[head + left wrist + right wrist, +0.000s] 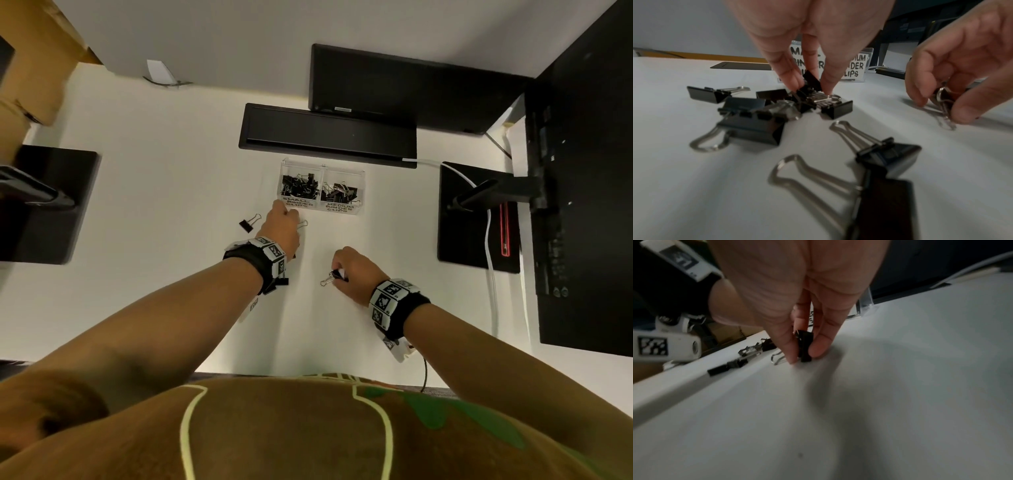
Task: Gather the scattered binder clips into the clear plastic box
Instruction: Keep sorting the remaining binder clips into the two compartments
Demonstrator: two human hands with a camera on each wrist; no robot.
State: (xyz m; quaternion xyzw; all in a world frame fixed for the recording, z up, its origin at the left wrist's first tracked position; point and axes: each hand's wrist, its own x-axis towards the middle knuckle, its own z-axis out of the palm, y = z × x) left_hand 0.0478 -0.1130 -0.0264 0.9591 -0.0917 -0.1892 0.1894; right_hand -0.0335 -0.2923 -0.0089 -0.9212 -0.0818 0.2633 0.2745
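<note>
A clear plastic box with two compartments, labelled small and medium binder clips, holds several black clips. My left hand is just in front of the box. Its thumb and fingers pinch a small black clip lifted from a pile on the white table. More clips lie close to that wrist, and one binder clip sits to the left. Nearer me, my right hand pinches another black clip, which touches the table.
A black keyboard tray lies right behind the box. Black monitor bases stand at the left and at the right, where a white cable runs. A dark monitor fills the right edge. Cardboard boxes stand at the back left.
</note>
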